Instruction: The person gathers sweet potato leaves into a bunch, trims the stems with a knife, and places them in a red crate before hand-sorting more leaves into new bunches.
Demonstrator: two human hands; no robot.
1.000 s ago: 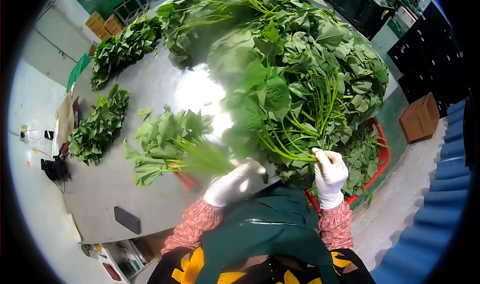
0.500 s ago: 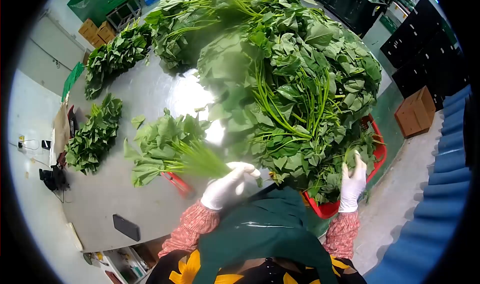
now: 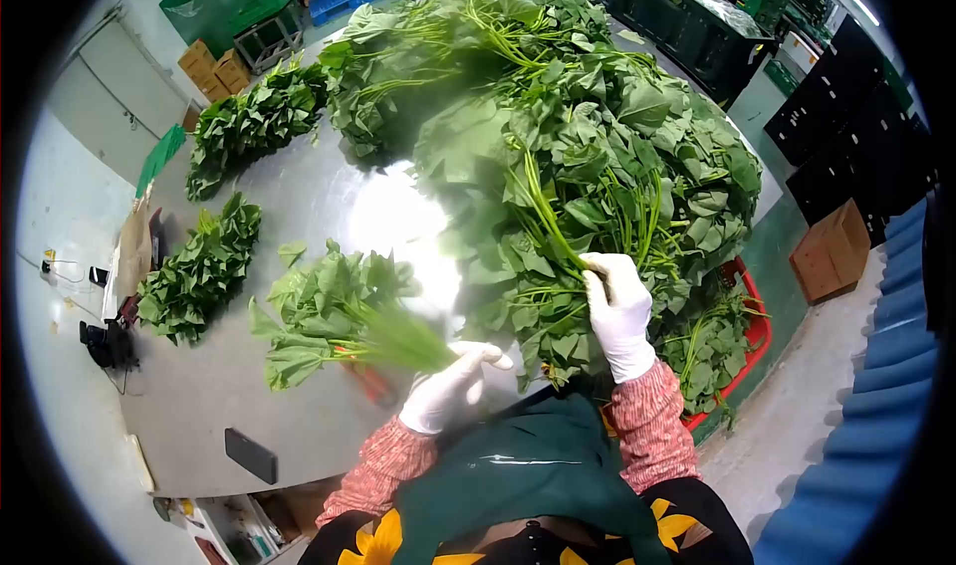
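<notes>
Nearest is the dark green apron (image 3: 508, 455) of the person, against the near edge of the bench (image 3: 189, 396). The white-gloved left hand (image 3: 453, 388) is just over that edge, its grip closed round the stem ends of a leafy bunch (image 3: 339, 291). The bunch points away to the left over the bench; its stems are blurred, and whether its leaves touch the metal I cannot tell. A red object (image 3: 370, 382) shows partly beneath the stems. A dark, flat, phone-like object (image 3: 251, 455) lies by the near edge, towards the near left corner.

The gloved right hand (image 3: 617, 311) is at the near side of the big leafy pile (image 3: 637, 117), its grip narrow, thumb and fingers pinching long green stems (image 3: 543, 207) that run up into the leaves. Just beside it, off the near right of the bench, a red basket (image 3: 761, 341) holds more greens (image 3: 702, 351).

Farther on, a bundle (image 3: 204, 271) lies along the left edge, and another (image 3: 259, 127) near the far left corner. The big pile covers the right side and reaches the far edge. Beyond the far left corner stand cardboard boxes (image 3: 214, 69).
</notes>
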